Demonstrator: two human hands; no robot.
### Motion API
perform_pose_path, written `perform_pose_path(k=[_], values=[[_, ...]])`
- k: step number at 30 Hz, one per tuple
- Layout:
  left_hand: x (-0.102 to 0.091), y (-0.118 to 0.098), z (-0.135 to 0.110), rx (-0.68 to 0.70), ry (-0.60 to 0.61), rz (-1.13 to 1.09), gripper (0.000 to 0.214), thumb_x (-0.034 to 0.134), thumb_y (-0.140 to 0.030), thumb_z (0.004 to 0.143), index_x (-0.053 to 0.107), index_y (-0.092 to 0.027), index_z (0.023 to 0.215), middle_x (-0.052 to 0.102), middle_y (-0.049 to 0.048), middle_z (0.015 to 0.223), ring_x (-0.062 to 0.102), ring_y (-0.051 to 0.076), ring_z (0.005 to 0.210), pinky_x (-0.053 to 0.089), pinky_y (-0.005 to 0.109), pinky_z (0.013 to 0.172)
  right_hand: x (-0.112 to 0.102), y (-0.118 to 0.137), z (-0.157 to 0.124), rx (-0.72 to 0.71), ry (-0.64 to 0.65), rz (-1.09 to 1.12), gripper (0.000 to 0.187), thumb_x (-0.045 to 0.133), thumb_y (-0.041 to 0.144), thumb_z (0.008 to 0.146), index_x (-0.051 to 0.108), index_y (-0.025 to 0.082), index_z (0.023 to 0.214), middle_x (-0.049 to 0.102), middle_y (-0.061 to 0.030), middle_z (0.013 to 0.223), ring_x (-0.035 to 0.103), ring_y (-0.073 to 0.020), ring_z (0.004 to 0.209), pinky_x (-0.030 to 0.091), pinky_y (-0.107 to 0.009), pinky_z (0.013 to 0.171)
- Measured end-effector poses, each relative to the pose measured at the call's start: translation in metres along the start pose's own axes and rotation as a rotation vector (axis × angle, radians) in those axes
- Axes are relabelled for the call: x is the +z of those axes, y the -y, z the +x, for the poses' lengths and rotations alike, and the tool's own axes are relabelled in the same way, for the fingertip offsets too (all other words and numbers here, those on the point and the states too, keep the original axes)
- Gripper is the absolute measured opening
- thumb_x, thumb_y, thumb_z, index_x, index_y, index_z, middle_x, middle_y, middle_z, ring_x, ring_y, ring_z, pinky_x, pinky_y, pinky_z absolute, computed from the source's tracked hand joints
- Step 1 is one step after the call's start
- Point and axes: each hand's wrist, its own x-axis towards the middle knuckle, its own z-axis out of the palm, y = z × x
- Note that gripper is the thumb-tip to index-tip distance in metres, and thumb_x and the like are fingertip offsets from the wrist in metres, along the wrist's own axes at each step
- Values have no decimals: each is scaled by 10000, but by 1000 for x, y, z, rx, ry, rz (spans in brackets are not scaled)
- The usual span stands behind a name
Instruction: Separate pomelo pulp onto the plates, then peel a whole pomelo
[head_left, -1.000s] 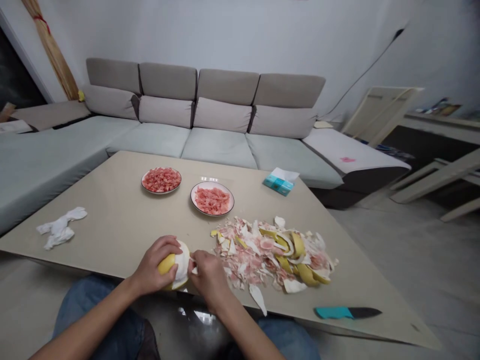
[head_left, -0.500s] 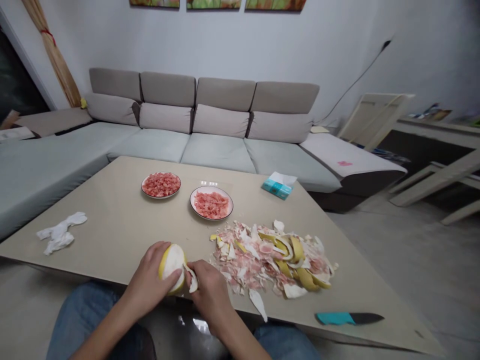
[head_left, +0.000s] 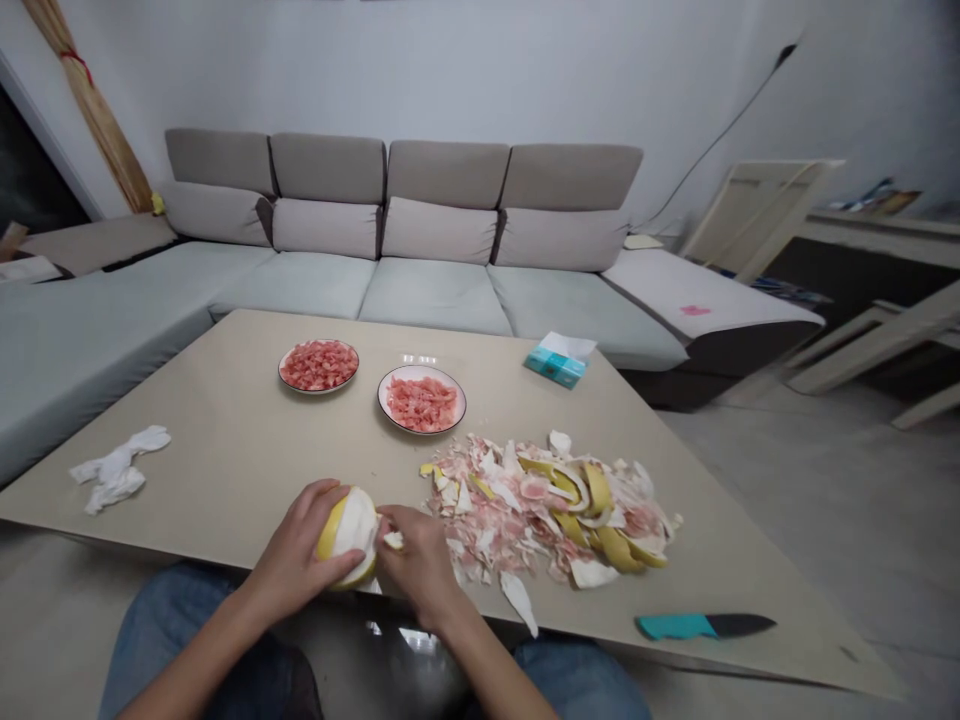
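At the near edge of the beige table, my left hand is wrapped round a partly peeled pomelo, yellow rind on its left, white pith facing up. My right hand touches the fruit's right side, its fingers pinched on a strip of white peel. Just right of my hands lies a heap of yellow and white peel scraps mixed with pink membrane bits.
Two plates of pink fruit flesh stand mid-table. A crumpled white tissue lies at left, a teal tissue pack at the back right, a teal-handled knife near the front right edge. A grey sofa runs behind.
My right hand has shifted slightly up along the pomelo's right side, still pulling at the peel. The fruit stays in my left hand; the camera has tipped a little.
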Motion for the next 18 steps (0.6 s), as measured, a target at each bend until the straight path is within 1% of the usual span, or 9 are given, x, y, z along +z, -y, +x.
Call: perform_pose_path(k=[1, 3, 5, 6, 8, 10, 13, 15, 18], values=[[-2, 1, 0, -1, 11, -13, 600, 670, -365, 780, 440, -265, 1325, 448, 117, 1355, 449, 298, 1271, 402, 479, 1067, -4, -2, 2, 24, 13, 90, 247, 494, 118, 811, 724, 187, 871, 745, -49, 808, 681, -175, 727, 487, -246, 690], [-5, 4, 1, -3, 23, -31, 594, 677, -335, 768, 453, -266, 1314, 460, 109, 1347, 463, 288, 1261, 404, 468, 1068, -12, -5, 5, 91, 83, 251, 252, 484, 177, 853, 733, 186, 894, 755, -42, 816, 698, -170, 705, 518, -245, 665], [-9, 6, 2, 7, 19, -36, 598, 690, -309, 745, 471, -262, 1300, 480, 105, 1333, 473, 284, 1252, 408, 463, 1065, -18, -5, 5, 137, 137, 331, 262, 477, 229, 881, 733, 183, 907, 755, -37, 791, 701, -168, 661, 535, -245, 623], [-11, 6, 2, 15, 15, -33, 600, 693, -300, 736, 477, -259, 1294, 488, 105, 1329, 477, 285, 1249, 412, 462, 1062, -20, -4, 5, 136, 148, 327, 264, 476, 238, 889, 734, 187, 916, 755, -35, 794, 703, -169, 666, 538, -246, 625], [-13, 5, 3, 30, 16, -22, 599, 692, -294, 729, 480, -255, 1288, 492, 109, 1334, 477, 289, 1252, 417, 460, 1057, -20, 1, 1, 103, 127, 229, 242, 501, 228, 883, 735, 203, 940, 760, -37, 845, 707, -178, 738, 535, -257, 685], [-13, 0, 2, 35, 35, 12, 599, 693, -312, 728, 474, -256, 1283, 483, 114, 1355, 471, 299, 1260, 416, 473, 1056, -17, 8, -4, 71, 98, 73, 222, 559, 205, 851, 728, 216, 993, 757, -48, 931, 702, -197, 830, 517, -272, 755], [-7, -11, 0, 22, 47, 103, 673, 746, -374, 668, 469, -242, 1267, 482, 140, 1369, 464, 342, 1258, 414, 526, 1040, -16, 16, -6, 39, 116, -100, 288, 607, 167, 803, 703, 233, 1067, 744, -62, 1009, 691, -219, 899, 497, -275, 784], [-1, -16, 0, 7, 18, 158, 706, 781, -388, 618, 482, -221, 1235, 498, 164, 1347, 474, 368, 1235, 422, 550, 1018, -17, 18, -4, 13, 168, -132, 311, 592, 130, 793, 703, 249, 1058, 745, -55, 1008, 692, -213, 905, 488, -257, 778], [6, -18, 1, 24, -25, 182, 639, 766, -358, 631, 495, -216, 1192, 527, 160, 1301, 493, 358, 1206, 436, 536, 1001, -18, 16, 2, -3, 199, -149, 308, 571, 108, 791, 720, 259, 1013, 755, -45, 969, 699, -204, 878, 476, -240, 755]])
